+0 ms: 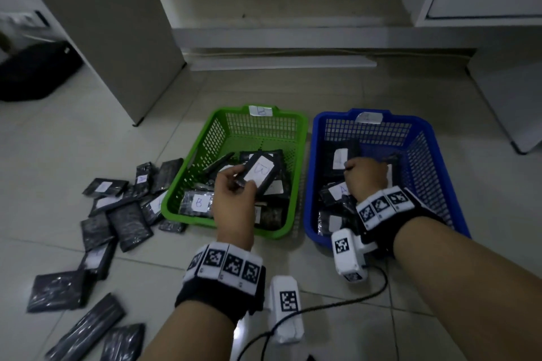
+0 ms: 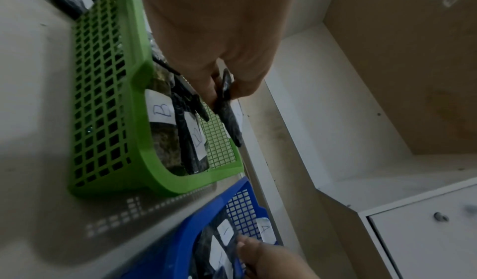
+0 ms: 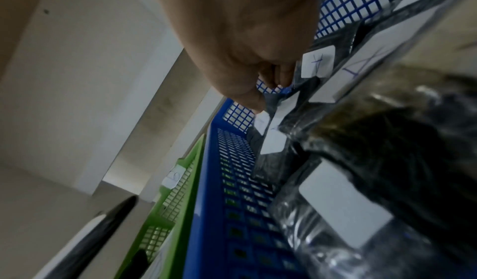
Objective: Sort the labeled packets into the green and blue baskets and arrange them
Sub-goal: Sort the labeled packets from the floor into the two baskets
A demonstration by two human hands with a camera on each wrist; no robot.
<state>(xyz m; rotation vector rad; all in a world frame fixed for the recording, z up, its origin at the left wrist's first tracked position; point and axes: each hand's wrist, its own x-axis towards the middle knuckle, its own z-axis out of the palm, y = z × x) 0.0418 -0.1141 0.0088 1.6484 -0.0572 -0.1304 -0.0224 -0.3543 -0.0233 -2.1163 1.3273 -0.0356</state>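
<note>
Both hands work inside the baskets, each on a packet whose letter matches that basket's tag.

The left hand (image 1: pixel 234 190) pinches a B-labelled packet (image 1: pixel 259 174) label-up over the green basket (image 1: pixel 176 199), probably so the letter can be read. Right of the green basket, the right hand (image 1: pixel 365 177) curls on an A-labelled packet (image 1: pixel 341 158) inside the blue basket (image 1: pixel 425 138). Left of it, unsorted packets (image 1: pixel 117 214) lie on the floor.

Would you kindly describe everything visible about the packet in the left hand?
The packet is flat and dark, wrapped in what looks like glossy plastic, with a white label handwritten B. It is held tilted over the green basket, pinched at its near end by the left hand; nothing else visibly touches it.
</note>
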